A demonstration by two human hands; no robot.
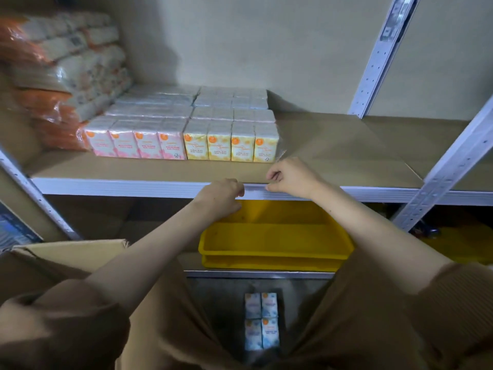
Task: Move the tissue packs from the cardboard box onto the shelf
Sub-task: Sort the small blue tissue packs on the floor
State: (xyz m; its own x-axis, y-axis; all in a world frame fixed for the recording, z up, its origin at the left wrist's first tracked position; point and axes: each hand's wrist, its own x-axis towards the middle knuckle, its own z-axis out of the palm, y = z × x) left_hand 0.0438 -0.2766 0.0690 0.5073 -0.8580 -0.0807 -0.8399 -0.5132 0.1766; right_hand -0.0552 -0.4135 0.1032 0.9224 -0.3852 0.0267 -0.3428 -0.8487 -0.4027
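While both hands hovered at the front lip of the shelf (149,169), the tissue packs (184,141) sat lined up on its brown board, left of centre. Wrapped in clear film, they showed small upright faces to the front: four pink ones (136,144) on the left, four yellow ones (230,145) on the right, touching side by side. Behind them, more rows ran back toward the wall, so the block's long axis went front to back, printed faces toward the person. A loose tail of film stuck out at the yellow block's right front corner.

Right hand (290,178) was just below that corner, fingers curled in, thumb and forefinger pressed together at the shelf's white metal edge; whether they pinched film, I could not tell. Left hand (221,196) was a loose fist with fingers folded against the same edge, holding nothing visible.

Down low, between the arms, four blue-and-white packs (262,321) stood in a two-by-two block inside the cardboard box (69,252). A yellow tray (274,249) lay on the lower shelf, and stacked orange-and-white bundles (66,76) filled the upper shelf's left end.
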